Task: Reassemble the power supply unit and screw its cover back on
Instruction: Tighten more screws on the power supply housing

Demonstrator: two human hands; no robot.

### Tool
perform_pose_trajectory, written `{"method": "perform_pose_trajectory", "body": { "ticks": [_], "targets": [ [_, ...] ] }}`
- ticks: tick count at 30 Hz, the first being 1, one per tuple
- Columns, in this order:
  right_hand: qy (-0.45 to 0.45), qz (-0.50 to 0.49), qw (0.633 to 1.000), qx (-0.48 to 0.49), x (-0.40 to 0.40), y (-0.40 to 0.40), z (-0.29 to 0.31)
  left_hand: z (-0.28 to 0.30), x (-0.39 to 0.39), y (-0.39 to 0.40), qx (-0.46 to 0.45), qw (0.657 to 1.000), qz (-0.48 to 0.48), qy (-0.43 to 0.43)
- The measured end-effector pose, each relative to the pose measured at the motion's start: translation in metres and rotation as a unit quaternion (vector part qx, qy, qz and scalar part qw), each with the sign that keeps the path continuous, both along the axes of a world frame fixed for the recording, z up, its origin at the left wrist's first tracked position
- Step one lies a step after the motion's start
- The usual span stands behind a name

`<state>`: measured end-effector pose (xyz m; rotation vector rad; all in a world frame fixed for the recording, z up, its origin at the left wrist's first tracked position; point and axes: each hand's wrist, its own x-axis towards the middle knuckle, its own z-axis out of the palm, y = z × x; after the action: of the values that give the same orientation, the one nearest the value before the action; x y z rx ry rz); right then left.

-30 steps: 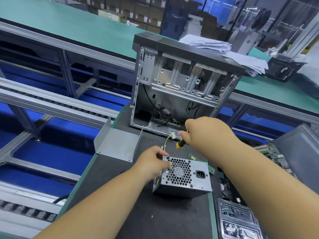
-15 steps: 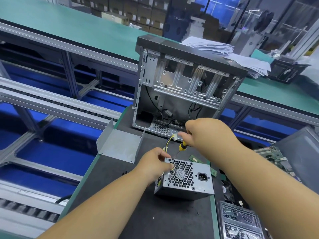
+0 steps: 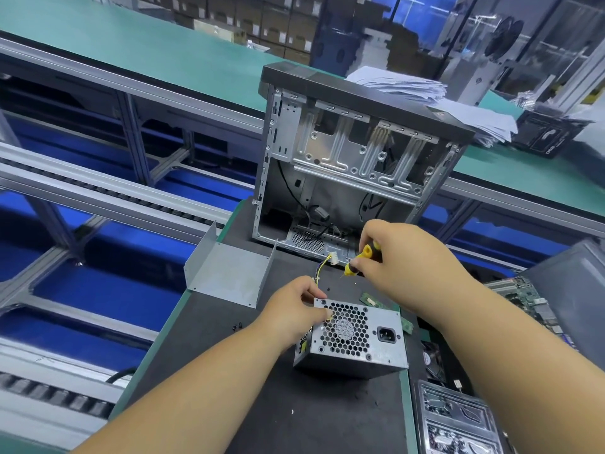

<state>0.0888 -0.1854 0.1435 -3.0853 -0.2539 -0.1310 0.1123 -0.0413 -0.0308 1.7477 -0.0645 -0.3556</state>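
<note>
Power supply unit (image 3: pixel 355 342): a grey metal box standing on the black bench mat (image 3: pixel 229 371), its honeycomb fan grille and black mains socket facing up toward the camera.
Left hand (image 3: pixel 291 311): grips the unit's upper left corner, fingers curled over the edge and the thumb lying on the grille.
Right hand (image 3: pixel 404 257): above and just behind the unit, clenched round a screwdriver (image 3: pixel 361 258) with a yellow-and-black handle — the tip points down and to the left, clear of the unit.
Wire bundle (image 3: pixel 322 268): yellow and black leads with a white connector rise from behind the unit, between the two hands.
Cover (image 3: pixel 229 273): a bent grey sheet-metal piece, open side up, lying on the mat to the left of and behind the unit, apart from it.
Loose screws (image 3: pixel 237 326): a few small dark bits on the mat just left of the unit.
Computer case (image 3: pixel 353 165): an open tower chassis standing upright behind the unit, its bare drive cage showing.
Green circuit boards (image 3: pixel 373 299): small boards flat on the mat, just behind the unit on its right.
Motherboard (image 3: pixel 523 296): well to the right of the unit, partly hidden by the right forearm.
</note>
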Motion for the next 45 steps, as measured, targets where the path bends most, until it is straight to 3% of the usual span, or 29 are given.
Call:
{"method": "perform_pose_trajectory", "body": {
  "ticks": [30,45],
  "targets": [
    [0.061,0.020,0.996,0.057,-0.003,0.001,0.000,-0.002,0.001,0.001,0.001,1.000,-0.011,-0.015],
    [0.050,0.031,0.998,-0.032,0.002,0.013,0.005,0.000,0.001,0.001,-0.001,1.000,-0.011,-0.019]
  ]
}}
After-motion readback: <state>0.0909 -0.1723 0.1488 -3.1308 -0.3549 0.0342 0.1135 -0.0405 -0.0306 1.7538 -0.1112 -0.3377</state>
